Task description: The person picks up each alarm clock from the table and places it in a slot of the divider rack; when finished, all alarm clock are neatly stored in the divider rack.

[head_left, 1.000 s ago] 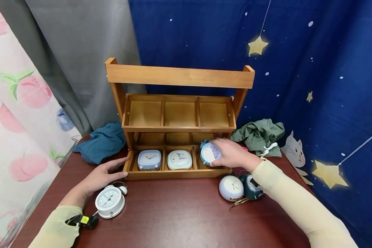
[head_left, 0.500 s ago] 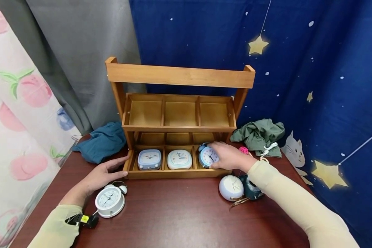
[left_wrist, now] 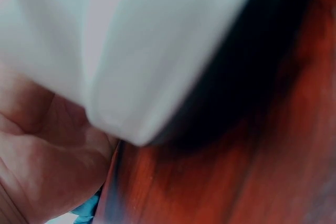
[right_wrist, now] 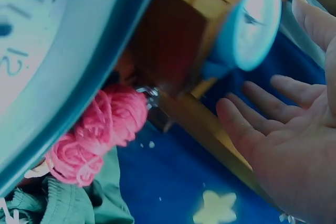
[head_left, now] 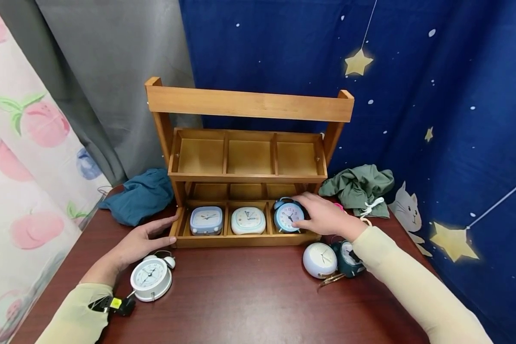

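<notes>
A small blue twin-bell alarm clock (head_left: pixel 289 216) stands in the right compartment of the lower tier of a wooden shelf (head_left: pixel 247 242). Beside it is my right hand (head_left: pixel 327 216), its thumb and fingers spread at the clock's right side; the right wrist view shows a gap between the fingers (right_wrist: pixel 239 124) and the clock. A blue-grey rounded clock (head_left: pixel 207 220) sits in the left compartment, a white and mint clock (head_left: pixel 248 220) in the middle. My left hand (head_left: pixel 139 246) touches the shelf's left end with extended fingers, just behind a white twin-bell alarm clock (head_left: pixel 151 278).
A pale lavender round clock (head_left: pixel 320 260) and a dark green clock (head_left: pixel 347 259) stand together at the table's right, under my right forearm. Teal cloth (head_left: pixel 138 197) and green cloth (head_left: pixel 360 187) flank the shelf. Pink yarn (right_wrist: pixel 107 124) lies near the green cloth.
The blue alarm clock has gone from tilted in my right hand to standing in the right compartment. My right fingers have come away from it. The left hand stays at the shelf.
</notes>
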{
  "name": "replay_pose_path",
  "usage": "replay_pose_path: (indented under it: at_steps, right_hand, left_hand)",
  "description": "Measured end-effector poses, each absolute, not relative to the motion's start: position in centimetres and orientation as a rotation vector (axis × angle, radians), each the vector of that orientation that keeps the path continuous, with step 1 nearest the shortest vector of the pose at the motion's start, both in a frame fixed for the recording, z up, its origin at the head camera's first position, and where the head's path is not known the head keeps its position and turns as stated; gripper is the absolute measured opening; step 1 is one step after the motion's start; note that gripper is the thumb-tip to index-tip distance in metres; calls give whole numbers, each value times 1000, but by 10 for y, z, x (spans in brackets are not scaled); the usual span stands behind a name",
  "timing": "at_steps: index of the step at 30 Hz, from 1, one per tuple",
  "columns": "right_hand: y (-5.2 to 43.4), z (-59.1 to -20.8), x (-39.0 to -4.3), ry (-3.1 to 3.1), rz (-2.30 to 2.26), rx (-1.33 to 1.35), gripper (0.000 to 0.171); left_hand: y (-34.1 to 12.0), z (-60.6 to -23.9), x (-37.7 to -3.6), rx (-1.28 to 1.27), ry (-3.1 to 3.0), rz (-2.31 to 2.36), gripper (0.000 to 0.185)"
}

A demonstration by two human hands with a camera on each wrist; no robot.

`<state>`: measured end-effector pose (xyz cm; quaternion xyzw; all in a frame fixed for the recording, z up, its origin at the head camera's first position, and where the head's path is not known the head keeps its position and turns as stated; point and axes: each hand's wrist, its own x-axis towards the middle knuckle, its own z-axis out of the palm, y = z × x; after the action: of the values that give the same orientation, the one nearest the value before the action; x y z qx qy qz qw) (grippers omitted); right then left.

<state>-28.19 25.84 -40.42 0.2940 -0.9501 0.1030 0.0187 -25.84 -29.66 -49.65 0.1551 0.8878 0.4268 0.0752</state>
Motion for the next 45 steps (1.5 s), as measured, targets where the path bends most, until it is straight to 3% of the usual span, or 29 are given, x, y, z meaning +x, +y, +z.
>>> replay_pose_path:
  at_steps: [12, 24, 38, 45]
  right_hand:
    - [286, -398, -235, -2883, 570, 1031, 63]
    - [304, -416, -204, -2957, 645, 1138, 63]
    - [321, -429, -197, -3104, 582, 1072, 91]
    - [313, -435, -198, -3072, 530, 1035, 90]
  left_hand:
    - [-305, -492, -256, 458, 2689, 1254, 79]
    - [-309, -487, -256, 476, 2711, 1236, 77]
    - [-294, -496, -260, 496, 2657, 1316, 74]
    - [-297, -497, -257, 500, 2678, 1290, 74]
